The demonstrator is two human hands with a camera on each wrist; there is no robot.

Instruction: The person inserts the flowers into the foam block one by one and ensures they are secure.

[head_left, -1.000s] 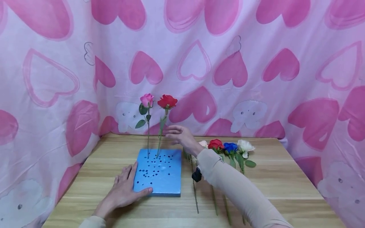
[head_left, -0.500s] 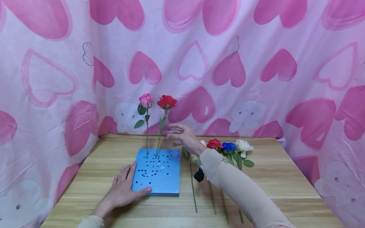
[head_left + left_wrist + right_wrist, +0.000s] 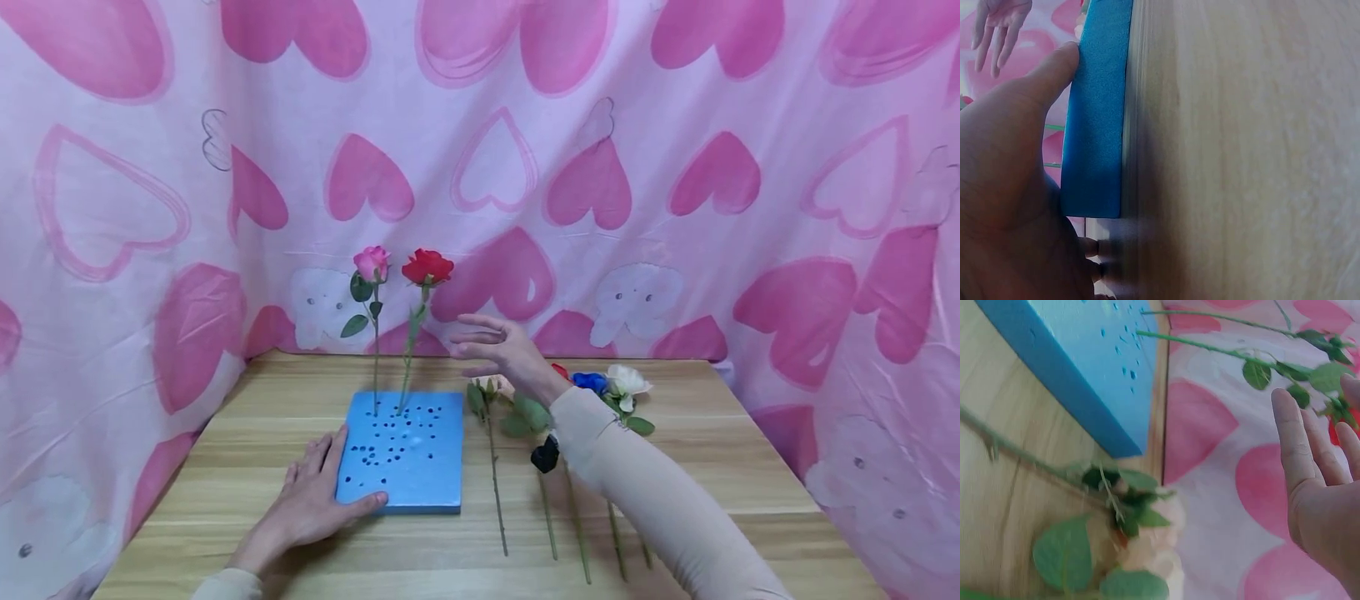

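In the head view a blue foam block (image 3: 420, 487), pitted with small holes, lies on the table. A pink rose (image 3: 371, 263) and a red rose (image 3: 428, 267) stand in its far part, the red one leaning slightly right. My left hand (image 3: 311, 492) rests against the block's near left corner, fingers straight along the left side and thumb at the front edge. In the air right of the red rose's stem is my right hand (image 3: 510, 354), its fingers spread and loosely bent, holding nothing. The right wrist view shows this hand (image 3: 1322, 475) apart from the stems.
Right of the block several flowers lie on the wooden table (image 3: 712, 483), including a blue one (image 3: 590, 382), a white one (image 3: 627, 381) and a pale pink one (image 3: 1154, 537). My right forearm covers part of them. A heart-patterned curtain (image 3: 675, 275) hangs around the table.
My right hand has drawn away from the red rose's stem, to the right and slightly up. The left hand stays at the block. The whole head view has shifted a little left.
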